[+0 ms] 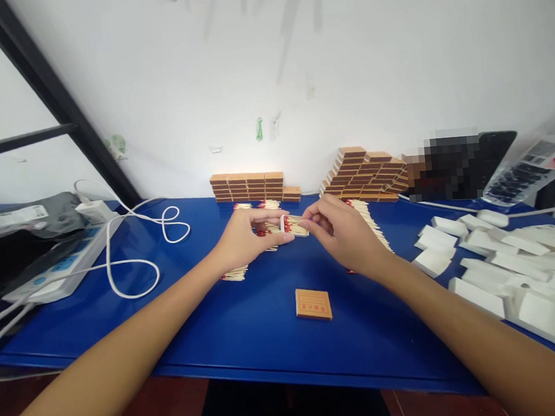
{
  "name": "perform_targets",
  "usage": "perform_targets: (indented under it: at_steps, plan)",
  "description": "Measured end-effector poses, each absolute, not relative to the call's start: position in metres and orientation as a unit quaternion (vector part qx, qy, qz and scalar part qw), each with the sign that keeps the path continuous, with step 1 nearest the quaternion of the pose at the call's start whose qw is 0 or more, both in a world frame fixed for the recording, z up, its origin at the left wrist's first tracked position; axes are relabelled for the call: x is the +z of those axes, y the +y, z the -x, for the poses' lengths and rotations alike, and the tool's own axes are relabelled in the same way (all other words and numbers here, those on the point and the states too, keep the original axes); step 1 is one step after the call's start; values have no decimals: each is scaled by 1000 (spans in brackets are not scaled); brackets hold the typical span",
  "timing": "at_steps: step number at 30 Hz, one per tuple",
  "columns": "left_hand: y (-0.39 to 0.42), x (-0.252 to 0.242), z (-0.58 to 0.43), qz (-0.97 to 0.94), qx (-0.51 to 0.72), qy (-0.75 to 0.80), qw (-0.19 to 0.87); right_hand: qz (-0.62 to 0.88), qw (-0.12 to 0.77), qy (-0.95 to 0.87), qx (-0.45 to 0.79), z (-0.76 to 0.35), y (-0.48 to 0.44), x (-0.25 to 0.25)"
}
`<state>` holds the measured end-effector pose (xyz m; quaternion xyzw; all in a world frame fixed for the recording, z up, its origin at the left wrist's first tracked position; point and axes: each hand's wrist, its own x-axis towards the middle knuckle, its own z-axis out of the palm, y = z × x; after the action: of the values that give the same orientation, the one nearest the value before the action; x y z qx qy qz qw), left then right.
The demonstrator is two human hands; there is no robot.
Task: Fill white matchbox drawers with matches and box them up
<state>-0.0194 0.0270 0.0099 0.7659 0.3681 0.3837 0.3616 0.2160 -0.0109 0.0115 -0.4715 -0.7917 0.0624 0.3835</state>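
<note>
Over the blue table [249, 338], we see 1 white tray [283, 225] of matches [292, 225].
The left hand [239, 236] grips its end; the right hand [341, 232] pinches, probably on the matches.

Matt card matchbox [312, 304], wooden matches [369, 219], smooth tabletop [240, 339] (faintly glossy), matt paper-like trays [476, 296].

Bright, diffuse light, grey streaks [291, 11] on the white wall [152, 83] above the fingers [326, 209] (shadows or smears, hard to tell), matchsticks [296, 227] between them slightly soft, mosaic pixelation [452, 167] right of the fingers, forearms [139, 347] stretched by wide-angle distortion below them.
</note>
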Motion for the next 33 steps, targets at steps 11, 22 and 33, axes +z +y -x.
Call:
perform_targets:
  at_steps: [11,22,33]
  plan:
    - [22,13,14,-754,361,368,407,445,373,-813,44,-218,-12,14]
    - [24,15,17,-720,374,340,475,462,374,-804,38,-223,-10,19]
    - [26,12,18,-725,360,337,481,450,385,-803,63,-221,-12,20]
